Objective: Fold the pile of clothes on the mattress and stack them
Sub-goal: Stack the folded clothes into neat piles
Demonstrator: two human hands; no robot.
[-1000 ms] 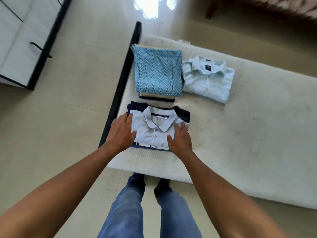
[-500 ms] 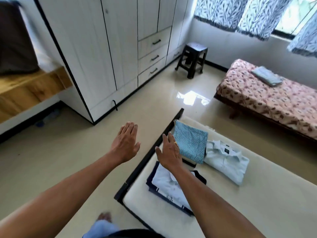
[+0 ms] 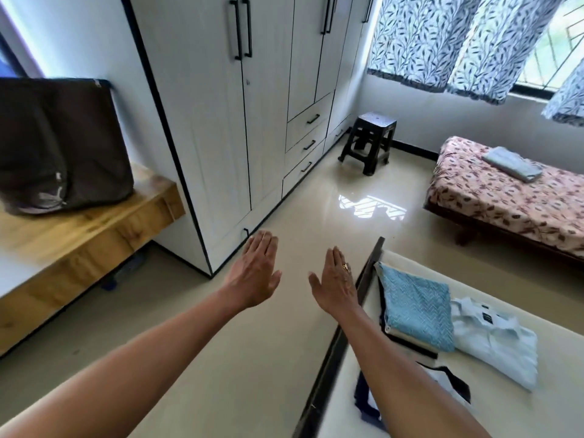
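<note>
Rightward on the mattress (image 3: 521, 412) lie the clothes (image 3: 417, 308), nearer my right hand (image 3: 335, 286) than left hand (image 3: 256, 276); both flat, empty.

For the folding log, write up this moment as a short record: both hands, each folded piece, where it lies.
left hand: open, fingers straight, in the air over the floor, holding nothing
right hand: open, ring on one finger, in the air near the mattress edge, holding nothing
blue patterned cloth: folded, on top of a small stack on the mattress
pale shirt: folded, lying alone beside that stack
white polo shirt: folded, on a dark garment, partly hidden by the right arm
</note>
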